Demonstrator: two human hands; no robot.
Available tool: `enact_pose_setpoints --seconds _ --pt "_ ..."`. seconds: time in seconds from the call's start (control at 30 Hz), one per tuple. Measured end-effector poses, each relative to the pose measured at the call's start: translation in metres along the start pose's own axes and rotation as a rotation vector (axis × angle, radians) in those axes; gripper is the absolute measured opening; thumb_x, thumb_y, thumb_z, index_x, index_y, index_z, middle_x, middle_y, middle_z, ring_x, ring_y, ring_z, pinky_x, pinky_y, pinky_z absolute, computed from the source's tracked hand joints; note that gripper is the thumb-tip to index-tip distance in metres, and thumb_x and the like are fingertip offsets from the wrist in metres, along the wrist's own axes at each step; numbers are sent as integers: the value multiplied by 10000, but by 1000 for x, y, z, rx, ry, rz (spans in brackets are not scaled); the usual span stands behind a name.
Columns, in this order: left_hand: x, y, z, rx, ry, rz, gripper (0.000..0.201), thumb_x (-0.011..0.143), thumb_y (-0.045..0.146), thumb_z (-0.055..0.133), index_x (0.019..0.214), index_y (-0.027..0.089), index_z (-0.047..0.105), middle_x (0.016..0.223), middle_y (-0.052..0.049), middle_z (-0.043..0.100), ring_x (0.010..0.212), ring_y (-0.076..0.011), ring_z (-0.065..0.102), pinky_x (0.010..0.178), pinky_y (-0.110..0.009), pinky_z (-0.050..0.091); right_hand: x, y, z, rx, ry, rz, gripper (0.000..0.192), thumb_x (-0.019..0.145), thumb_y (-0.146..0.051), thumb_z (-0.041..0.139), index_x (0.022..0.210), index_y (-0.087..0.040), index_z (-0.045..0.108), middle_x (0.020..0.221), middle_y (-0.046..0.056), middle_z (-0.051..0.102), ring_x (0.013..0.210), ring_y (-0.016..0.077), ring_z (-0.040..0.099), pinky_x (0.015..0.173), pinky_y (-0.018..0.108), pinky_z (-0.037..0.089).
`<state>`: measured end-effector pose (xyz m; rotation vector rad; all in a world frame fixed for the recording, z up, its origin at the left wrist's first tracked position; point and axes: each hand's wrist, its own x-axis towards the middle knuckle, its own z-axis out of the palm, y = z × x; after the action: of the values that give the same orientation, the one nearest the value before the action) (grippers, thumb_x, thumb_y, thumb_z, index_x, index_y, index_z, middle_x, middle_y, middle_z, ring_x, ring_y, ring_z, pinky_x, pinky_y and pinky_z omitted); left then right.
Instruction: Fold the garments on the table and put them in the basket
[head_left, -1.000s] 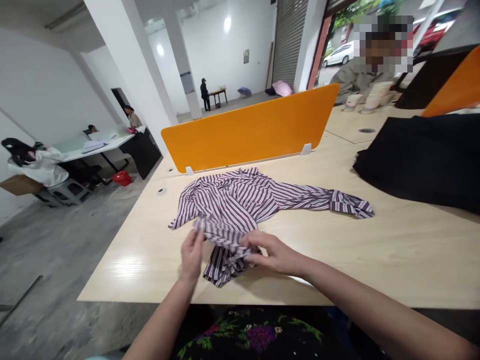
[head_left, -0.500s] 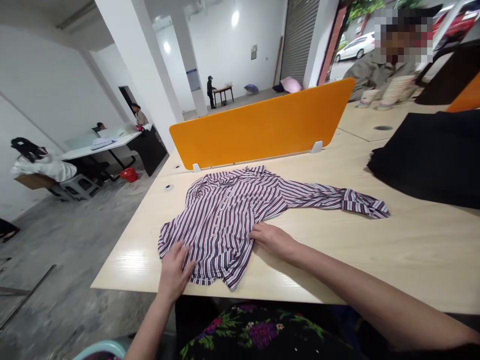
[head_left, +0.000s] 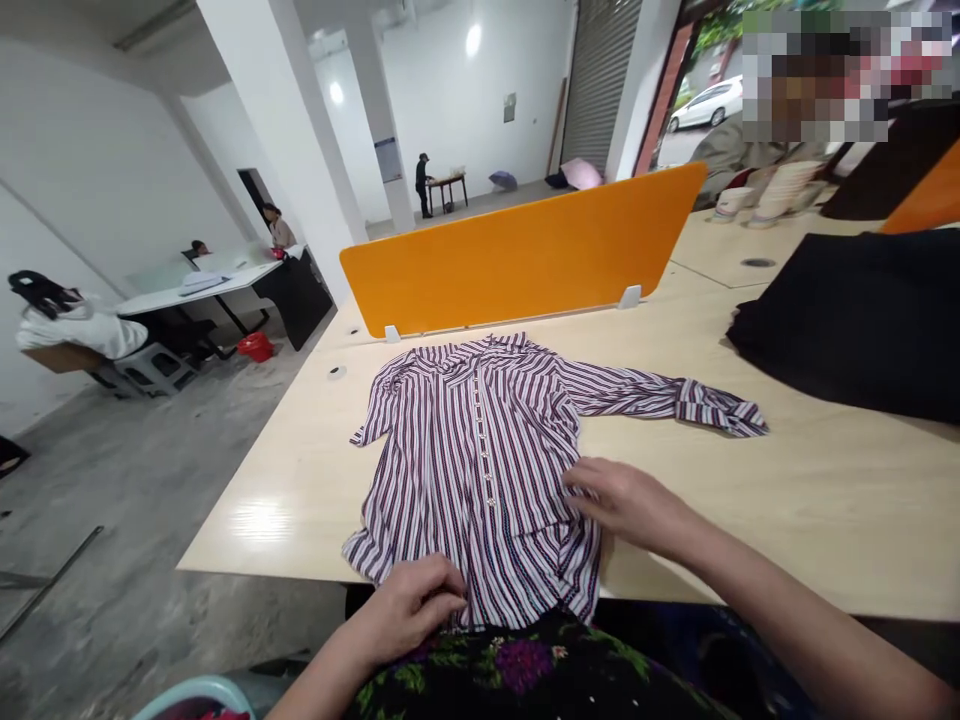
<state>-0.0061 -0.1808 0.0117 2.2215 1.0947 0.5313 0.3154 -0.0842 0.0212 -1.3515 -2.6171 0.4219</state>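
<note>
A striped button-up shirt (head_left: 450, 430) in white, dark red and navy lies front up on the pale table, its collar toward the orange divider. One sleeve with a folded cuff (head_left: 720, 405) stretches out to the right. My left hand (head_left: 420, 600) pinches the bottom hem at the table's front edge, thumb against the curled fingers. At the shirt's right side edge, my right hand (head_left: 634, 505) has its fingers bent onto the cloth. The lower hem hangs slightly past the table edge. Small creases run along the lower right of the shirt.
An orange divider (head_left: 517, 260) stands behind the shirt on the table (head_left: 300, 480). Black cloth (head_left: 862, 320) lies at right, with stacked paper cups (head_left: 784, 190) beyond it near another person. A light-blue basin (head_left: 199, 695) sits low at left.
The shirt's lower part has been pulled right and toward me, so its front lies straighter. My left hand moved right and nearer; my right hand shifted right along with the side edge.
</note>
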Motion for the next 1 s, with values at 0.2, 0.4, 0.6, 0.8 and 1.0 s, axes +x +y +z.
enact_pose_setpoints --seconds 0.2,0.4,0.6,0.8,1.0 --pt "7 -43 -21 455 223 -146 365 916 383 459 1229 232 571 1342 -123 519 1280 -277 424 1045 -474 376 -31 -33 24 203 -49 -224 349 730 -157 632 1072 -222 614 1102 84 590 1000 247 516 841 387 435" --pt "-12 -74 -13 770 60 -244 622 896 520 432 1462 300 294 1534 -62 279 1415 -324 196 1108 -525 269 -48 -25 30 273 -38 -240 421 642 56 360 885 -203 585 914 58 577 872 196 513 734 325 438" --pt "-29 -72 -7 817 42 -239 864 755 627 568 1482 298 237 1554 -72 215 1413 -380 157 1092 -563 258 -69 -19 16 383 92 -172 310 663 19 359 754 -225 527 878 49 588 862 199 540 762 340 439" --pt "-29 -66 -4 874 33 -299 909 670 313 680 1475 302 259 1558 -52 206 1419 -376 136 1119 -551 197 -86 -25 -8 633 135 -165 207 866 -192 402 771 -236 580 803 51 634 789 194 593 732 329 476" --pt "-26 -47 -24 798 -134 -403 844 712 605 634 1439 276 360 1511 -105 320 1363 -404 288 1065 -571 293 -83 9 5 486 413 58 257 898 -358 448 970 -226 657 1010 88 687 950 219 637 838 337 503"
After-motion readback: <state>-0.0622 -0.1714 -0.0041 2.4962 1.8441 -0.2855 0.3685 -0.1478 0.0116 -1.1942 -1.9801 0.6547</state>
